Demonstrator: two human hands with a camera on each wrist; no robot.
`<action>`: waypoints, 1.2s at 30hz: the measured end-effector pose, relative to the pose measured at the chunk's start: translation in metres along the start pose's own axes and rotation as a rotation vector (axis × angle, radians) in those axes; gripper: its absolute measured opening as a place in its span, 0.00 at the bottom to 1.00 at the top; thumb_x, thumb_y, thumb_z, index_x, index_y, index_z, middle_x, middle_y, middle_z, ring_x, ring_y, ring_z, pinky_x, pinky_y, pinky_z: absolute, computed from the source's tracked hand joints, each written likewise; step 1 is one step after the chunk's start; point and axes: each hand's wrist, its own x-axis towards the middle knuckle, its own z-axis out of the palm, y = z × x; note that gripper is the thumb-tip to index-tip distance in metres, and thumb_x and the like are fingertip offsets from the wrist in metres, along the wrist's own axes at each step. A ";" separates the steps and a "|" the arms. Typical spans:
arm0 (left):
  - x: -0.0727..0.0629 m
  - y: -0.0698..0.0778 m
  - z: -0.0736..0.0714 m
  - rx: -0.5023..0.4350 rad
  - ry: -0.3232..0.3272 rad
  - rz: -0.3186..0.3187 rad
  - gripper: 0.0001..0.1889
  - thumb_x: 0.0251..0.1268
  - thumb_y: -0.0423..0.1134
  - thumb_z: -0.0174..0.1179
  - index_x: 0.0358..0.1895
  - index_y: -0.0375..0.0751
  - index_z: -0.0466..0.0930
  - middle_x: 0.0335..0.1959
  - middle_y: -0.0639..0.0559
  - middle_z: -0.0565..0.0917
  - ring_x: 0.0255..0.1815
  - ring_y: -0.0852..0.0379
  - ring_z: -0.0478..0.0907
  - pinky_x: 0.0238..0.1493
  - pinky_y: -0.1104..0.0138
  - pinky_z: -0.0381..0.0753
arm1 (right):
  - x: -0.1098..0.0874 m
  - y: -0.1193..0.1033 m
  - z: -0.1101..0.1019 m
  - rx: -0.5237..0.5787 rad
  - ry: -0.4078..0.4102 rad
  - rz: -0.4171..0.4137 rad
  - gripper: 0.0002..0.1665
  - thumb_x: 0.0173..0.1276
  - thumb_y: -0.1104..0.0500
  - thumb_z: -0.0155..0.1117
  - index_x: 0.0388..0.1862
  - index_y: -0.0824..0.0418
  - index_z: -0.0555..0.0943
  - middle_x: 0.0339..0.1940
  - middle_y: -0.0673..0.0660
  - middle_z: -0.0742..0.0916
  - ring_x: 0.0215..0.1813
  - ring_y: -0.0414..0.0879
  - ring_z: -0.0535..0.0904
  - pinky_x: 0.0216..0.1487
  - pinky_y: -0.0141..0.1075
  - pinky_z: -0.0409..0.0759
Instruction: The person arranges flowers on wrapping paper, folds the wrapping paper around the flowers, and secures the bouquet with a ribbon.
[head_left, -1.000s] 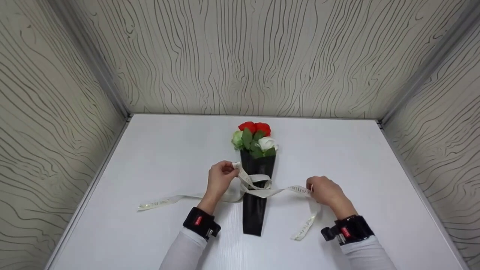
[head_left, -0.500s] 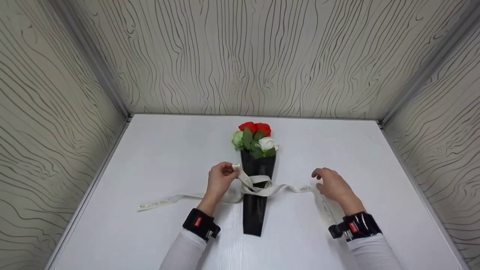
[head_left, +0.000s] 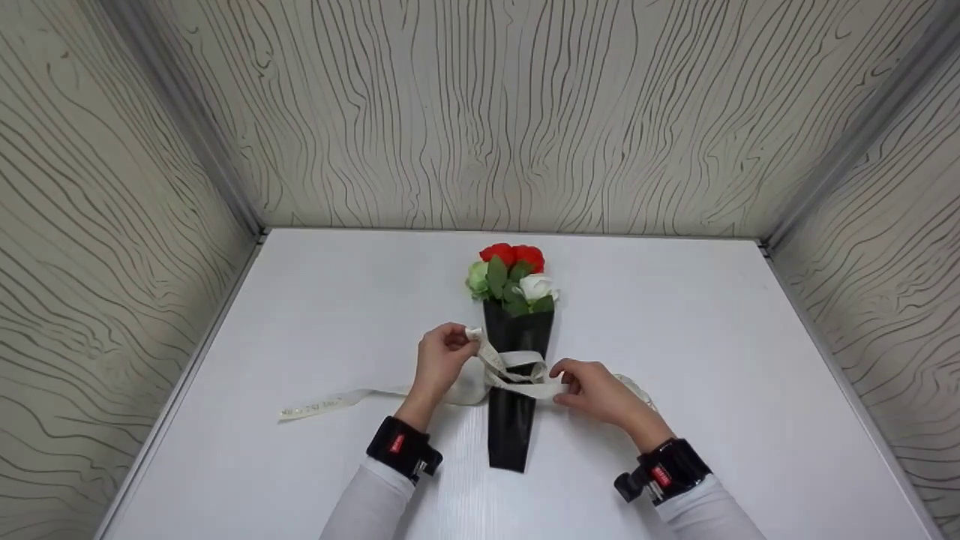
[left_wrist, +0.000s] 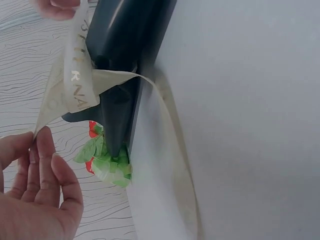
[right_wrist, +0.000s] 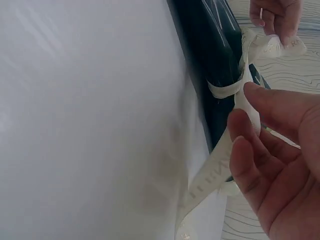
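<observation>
A bouquet of red, white and green artificial flowers (head_left: 517, 274) in a black wrapper (head_left: 511, 435) lies upright in the head view, stems toward me. A cream ribbon with printed gold letters (head_left: 523, 358) loops round the wrapper's middle. My left hand (head_left: 441, 356) pinches one part of the ribbon between thumb and fingertip, just left of the wrapper. Right of the wrapper, my right hand (head_left: 600, 391) has curled fingers and thumb about another stretch of ribbon (right_wrist: 212, 172). Part of that stretch is hidden behind the hand in the head view.
A loose ribbon tail (head_left: 322, 407) trails to the left over the white table (head_left: 360, 292). Some ribbon (head_left: 634, 388) lies bunched beyond my right wrist. Patterned panels (head_left: 480, 112) stand behind and on both sides of the table.
My right hand let the ribbon go farther right, drew back, then came left to the ribbon beside the wrapper. My left hand has kept its hold and barely moved.
</observation>
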 end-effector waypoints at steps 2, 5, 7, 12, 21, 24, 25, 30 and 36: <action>0.000 -0.001 0.000 -0.003 0.000 -0.003 0.09 0.55 0.29 0.68 0.39 0.29 0.82 0.32 0.45 0.85 0.34 0.52 0.83 0.36 0.67 0.81 | -0.002 0.004 -0.004 -0.031 0.005 0.017 0.16 0.58 0.64 0.73 0.45 0.62 0.80 0.29 0.49 0.80 0.29 0.39 0.73 0.31 0.34 0.73; 0.000 -0.002 0.000 -0.006 0.010 -0.008 0.09 0.55 0.28 0.68 0.38 0.29 0.82 0.32 0.45 0.85 0.34 0.52 0.82 0.36 0.67 0.82 | -0.008 0.011 -0.013 -0.069 -0.005 0.063 0.16 0.55 0.65 0.75 0.42 0.59 0.80 0.25 0.47 0.78 0.28 0.40 0.71 0.30 0.35 0.72; 0.000 -0.002 0.000 -0.006 0.015 -0.013 0.09 0.54 0.28 0.69 0.38 0.29 0.82 0.32 0.45 0.85 0.33 0.53 0.82 0.37 0.67 0.81 | -0.012 0.015 -0.019 -0.089 -0.019 0.099 0.13 0.57 0.65 0.74 0.41 0.59 0.81 0.26 0.47 0.79 0.28 0.41 0.72 0.31 0.36 0.72; 0.000 -0.003 0.001 -0.022 0.012 -0.020 0.09 0.54 0.28 0.69 0.38 0.29 0.82 0.31 0.46 0.85 0.32 0.55 0.82 0.36 0.68 0.81 | -0.021 0.022 -0.032 -0.146 -0.029 0.160 0.07 0.65 0.66 0.66 0.41 0.63 0.85 0.34 0.52 0.84 0.37 0.47 0.78 0.41 0.45 0.78; 0.000 -0.003 0.001 -0.019 0.013 -0.032 0.08 0.53 0.27 0.69 0.37 0.29 0.82 0.30 0.46 0.85 0.31 0.57 0.81 0.36 0.69 0.81 | -0.010 -0.004 -0.010 -0.258 0.048 0.019 0.19 0.58 0.60 0.75 0.48 0.64 0.83 0.45 0.57 0.82 0.49 0.57 0.80 0.50 0.50 0.78; 0.000 -0.003 0.001 -0.017 0.011 -0.030 0.08 0.54 0.27 0.68 0.37 0.29 0.82 0.31 0.46 0.85 0.31 0.56 0.81 0.36 0.69 0.81 | -0.001 -0.016 0.004 -0.257 0.047 -0.051 0.16 0.58 0.56 0.75 0.44 0.60 0.84 0.42 0.52 0.83 0.46 0.53 0.82 0.45 0.47 0.80; 0.000 -0.003 0.001 -0.016 0.010 -0.028 0.08 0.54 0.27 0.68 0.37 0.29 0.82 0.31 0.46 0.85 0.32 0.56 0.81 0.36 0.69 0.81 | 0.001 -0.019 0.008 -0.250 0.042 -0.065 0.14 0.59 0.56 0.74 0.43 0.59 0.85 0.40 0.51 0.84 0.44 0.52 0.82 0.43 0.46 0.80; -0.001 -0.001 0.001 -0.017 -0.003 -0.021 0.08 0.55 0.28 0.68 0.37 0.29 0.82 0.31 0.46 0.85 0.33 0.55 0.82 0.36 0.68 0.81 | 0.016 -0.028 0.019 -0.225 0.039 -0.073 0.00 0.64 0.59 0.70 0.33 0.55 0.86 0.30 0.45 0.85 0.34 0.42 0.81 0.34 0.38 0.78; -0.002 0.000 0.000 -0.001 -0.006 -0.025 0.08 0.55 0.28 0.69 0.38 0.29 0.82 0.31 0.47 0.85 0.34 0.55 0.81 0.37 0.67 0.81 | 0.031 -0.030 0.020 -0.250 0.073 0.024 0.04 0.63 0.60 0.70 0.28 0.54 0.85 0.26 0.44 0.82 0.29 0.40 0.76 0.30 0.38 0.75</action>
